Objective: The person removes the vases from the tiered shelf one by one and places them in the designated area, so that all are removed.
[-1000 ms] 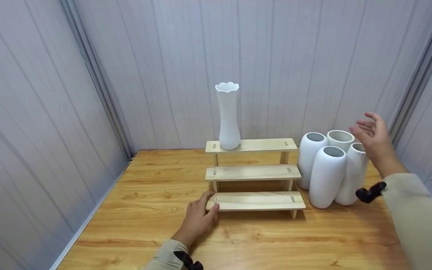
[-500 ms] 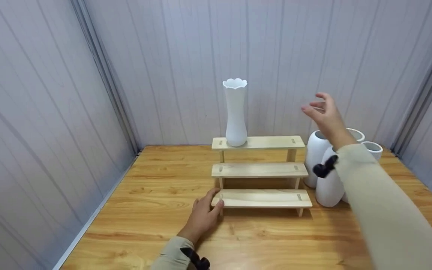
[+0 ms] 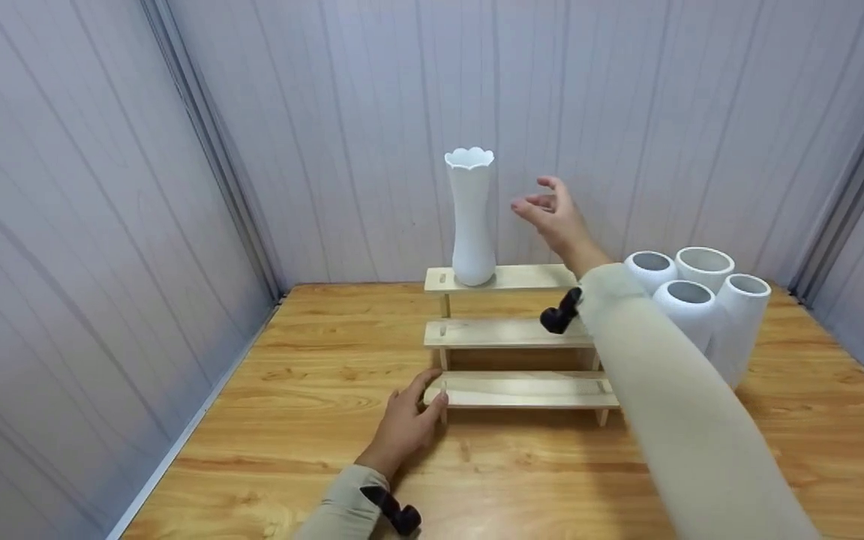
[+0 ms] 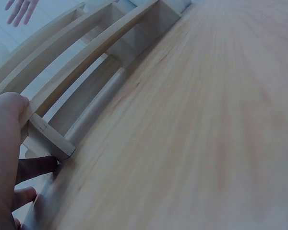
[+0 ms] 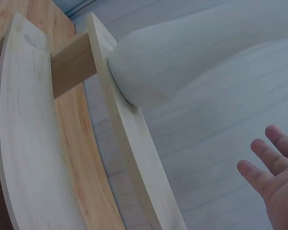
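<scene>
A three-tier wooden display stand (image 3: pixel 522 396) stands on the table, and a tall white vase with a scalloped rim (image 3: pixel 472 217) is upright at the left end of its top tier. My left hand (image 3: pixel 404 427) grips the left end of the lowest tier; in the left wrist view its thumb (image 4: pixel 14 101) lies by the tier's edge with fingers around the end support. My right hand (image 3: pixel 556 219) hangs above the top tier, just right of the vase and apart from it. Its fingers (image 5: pixel 271 155) are slightly bent and hold nothing.
Several other white vases (image 3: pixel 736 330) stand upright in a cluster right of the stand, partly hidden by my right sleeve (image 3: pixel 672 397). A panelled wall (image 3: pixel 357 150) rises behind the wooden table (image 3: pixel 312 375), with more wall panels at both sides.
My right hand has moved left from above the vase cluster to beside the scalloped vase. My left hand keeps its place on the stand. The view has shifted slightly.
</scene>
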{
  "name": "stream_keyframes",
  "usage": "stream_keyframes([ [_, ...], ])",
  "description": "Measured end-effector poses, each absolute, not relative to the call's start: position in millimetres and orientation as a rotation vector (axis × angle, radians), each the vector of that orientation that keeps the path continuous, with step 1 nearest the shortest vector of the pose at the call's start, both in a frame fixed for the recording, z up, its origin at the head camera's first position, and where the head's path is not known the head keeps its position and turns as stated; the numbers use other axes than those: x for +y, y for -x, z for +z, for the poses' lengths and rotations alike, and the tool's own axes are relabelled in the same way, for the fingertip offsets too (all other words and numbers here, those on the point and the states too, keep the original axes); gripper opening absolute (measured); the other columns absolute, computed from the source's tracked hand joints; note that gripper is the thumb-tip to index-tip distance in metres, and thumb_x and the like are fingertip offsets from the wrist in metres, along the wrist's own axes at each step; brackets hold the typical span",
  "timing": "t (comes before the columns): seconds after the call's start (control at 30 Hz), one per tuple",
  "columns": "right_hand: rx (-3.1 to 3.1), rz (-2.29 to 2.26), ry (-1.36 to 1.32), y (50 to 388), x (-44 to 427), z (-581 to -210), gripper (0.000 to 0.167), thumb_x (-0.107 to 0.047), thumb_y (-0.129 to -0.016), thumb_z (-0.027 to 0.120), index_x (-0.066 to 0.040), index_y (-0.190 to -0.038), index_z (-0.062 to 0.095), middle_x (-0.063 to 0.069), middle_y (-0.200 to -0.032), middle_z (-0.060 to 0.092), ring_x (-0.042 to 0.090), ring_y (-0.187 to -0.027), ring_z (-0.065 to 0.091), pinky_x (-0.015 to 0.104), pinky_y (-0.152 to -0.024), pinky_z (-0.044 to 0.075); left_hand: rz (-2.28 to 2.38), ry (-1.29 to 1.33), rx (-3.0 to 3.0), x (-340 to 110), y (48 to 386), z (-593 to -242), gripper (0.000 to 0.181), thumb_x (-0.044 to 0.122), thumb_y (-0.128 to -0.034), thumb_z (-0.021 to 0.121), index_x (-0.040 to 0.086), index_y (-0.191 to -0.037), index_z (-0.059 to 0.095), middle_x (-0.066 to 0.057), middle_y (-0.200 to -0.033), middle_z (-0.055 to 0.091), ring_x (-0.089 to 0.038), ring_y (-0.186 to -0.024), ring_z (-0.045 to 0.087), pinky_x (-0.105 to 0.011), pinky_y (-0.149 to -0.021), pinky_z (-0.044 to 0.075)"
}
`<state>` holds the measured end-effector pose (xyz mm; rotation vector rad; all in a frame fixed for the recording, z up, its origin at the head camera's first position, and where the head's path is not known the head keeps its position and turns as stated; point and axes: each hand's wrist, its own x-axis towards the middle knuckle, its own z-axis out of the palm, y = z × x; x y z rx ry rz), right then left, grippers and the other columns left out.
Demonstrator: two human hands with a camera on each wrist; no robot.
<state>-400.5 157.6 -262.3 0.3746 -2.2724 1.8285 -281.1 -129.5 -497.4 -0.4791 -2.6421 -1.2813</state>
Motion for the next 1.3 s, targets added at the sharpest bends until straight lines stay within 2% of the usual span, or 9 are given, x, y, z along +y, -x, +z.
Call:
stream_keyframes([
  [0.27,-2.33,1.934,-0.359,405,113,-273,0.097,-0.041,-0.089,0.078,-0.019,-0.161,0.017,0.016,-0.153,0.042,0.03,-0.14,0.043,0.049,-0.112,0.039,-1.294,0.493,-2.652,-128,279,-495,0.053,0.047,-0.1042,0.052,0.02,-0.15,0.047,-0.006,-0.15,0.052,-0.03,-0.135,0.051,-0.064,-0.118,0.006],
  [0.43,-2.395,1.923,-0.336,406,100,-282,0.097,-0.041,-0.089,0.078,-0.023,-0.162,0.016,0.017,-0.153,0.042,0.032,-0.139,0.043,0.053,-0.114,0.034,-1.371,0.507,-2.642,-126,277,-496,0.053,0.047,-0.1043,0.052,0.021,-0.15,0.047,-0.006,-0.152,0.05,-0.034,-0.133,0.053,-0.064,-0.118,0.003],
  [0.53,-2.411,1.896,-0.338,406,96,-285,0.093,-0.039,-0.091,0.076,-0.02,-0.162,0.019,0.015,-0.157,0.04,0.031,-0.143,0.04,0.053,-0.116,0.03,-1.396,0.51,-2.629,-126,277,-496,0.052,0.047,-0.1043,0.052,0.021,-0.15,0.048,-0.007,-0.152,0.05,-0.037,-0.131,0.054,-0.064,-0.118,0.002],
  [0.77,-2.415,1.88,-0.324,401,96,-286,0.088,-0.035,-0.095,0.072,-0.015,-0.162,0.018,0.013,-0.164,0.029,0.031,-0.15,0.03,0.051,-0.119,0.026,-1.378,0.505,-2.639,-122,276,-495,0.051,0.046,-0.104,0.053,0.021,-0.149,0.048,-0.008,-0.151,0.05,-0.036,-0.131,0.054,-0.062,-0.119,0.003],
  [1.07,-2.421,1.877,-0.323,385,109,-285,0.087,-0.036,-0.096,0.07,-0.012,-0.162,0.018,0.016,-0.162,0.033,0.032,-0.148,0.033,0.052,-0.117,0.029,-1.377,0.526,-2.642,-121,275,-496,0.048,0.039,-0.1074,0.048,0.016,-0.15,0.048,-0.012,-0.151,0.05,-0.034,-0.132,0.054,-0.061,-0.119,0.006],
  [1.3,-2.396,1.881,-0.388,367,126,-285,0.082,-0.03,-0.097,0.07,-0.01,-0.16,0.021,0.018,-0.157,0.038,0.035,-0.144,0.038,0.056,-0.115,0.031,-1.345,0.512,-2.656,-121,277,-496,0.047,0.039,-0.1071,0.048,0.019,-0.149,0.049,-0.01,-0.15,0.051,-0.034,-0.131,0.055,-0.062,-0.119,0.006],
])
